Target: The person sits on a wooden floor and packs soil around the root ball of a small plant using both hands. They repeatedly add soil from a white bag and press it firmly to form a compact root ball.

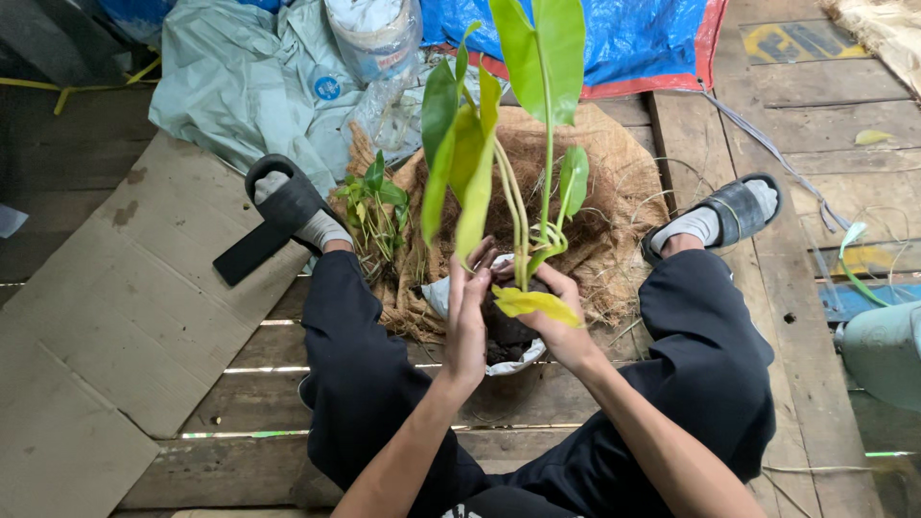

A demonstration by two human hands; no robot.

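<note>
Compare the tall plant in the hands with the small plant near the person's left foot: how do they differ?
The tall plant has long, yellow-green leaves on long stems; the small plant has short, darker green leaves. The left hand and right hand hold the tall plant upright over a white bag of soil; the small plant lies untouched on the brown fibre.

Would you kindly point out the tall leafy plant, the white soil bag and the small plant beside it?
tall leafy plant (548, 144), head view, on its long stem.
white soil bag (436, 295), head view, on its left rim.
small plant (376, 197), head view, on its leaves.
</note>
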